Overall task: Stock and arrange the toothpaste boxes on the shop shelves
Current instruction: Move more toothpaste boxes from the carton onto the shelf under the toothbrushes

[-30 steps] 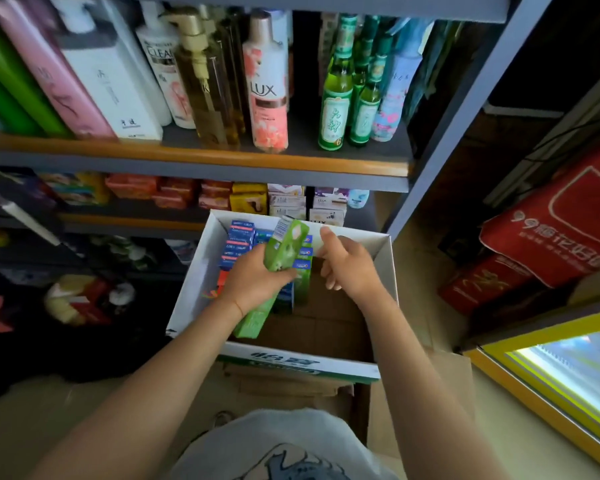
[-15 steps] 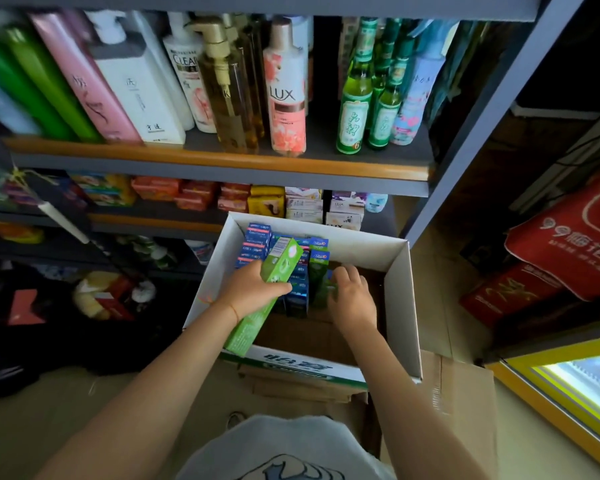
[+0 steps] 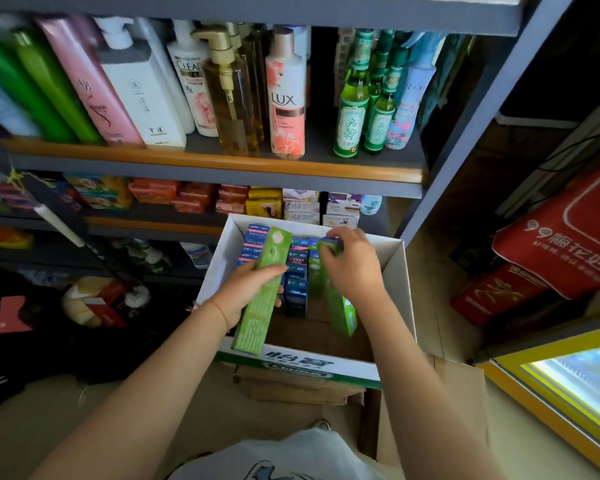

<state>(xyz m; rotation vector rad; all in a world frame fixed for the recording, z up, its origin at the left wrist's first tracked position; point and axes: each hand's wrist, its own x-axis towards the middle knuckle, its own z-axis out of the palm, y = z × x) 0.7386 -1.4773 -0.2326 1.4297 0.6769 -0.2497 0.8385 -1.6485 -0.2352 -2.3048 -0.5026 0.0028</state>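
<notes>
A white carton stands open on the floor below the shelves, with several blue toothpaste boxes upright along its far side. My left hand grips a long green toothpaste box, tilted, over the carton's left half. My right hand holds a second green toothpaste box by its top end, lifted above the carton's brown bottom. The shelf with small boxes runs just behind the carton.
The upper shelf carries shampoo and lotion bottles and green glass bottles. A grey shelf post rises at right. Red bags lie right of it. A yellow-framed cabinet sits at lower right. Dark bags crowd the left floor.
My right hand went down among the boxes, took a second green box and has lifted it out. My left hand keeps its green box, lowered a little.
</notes>
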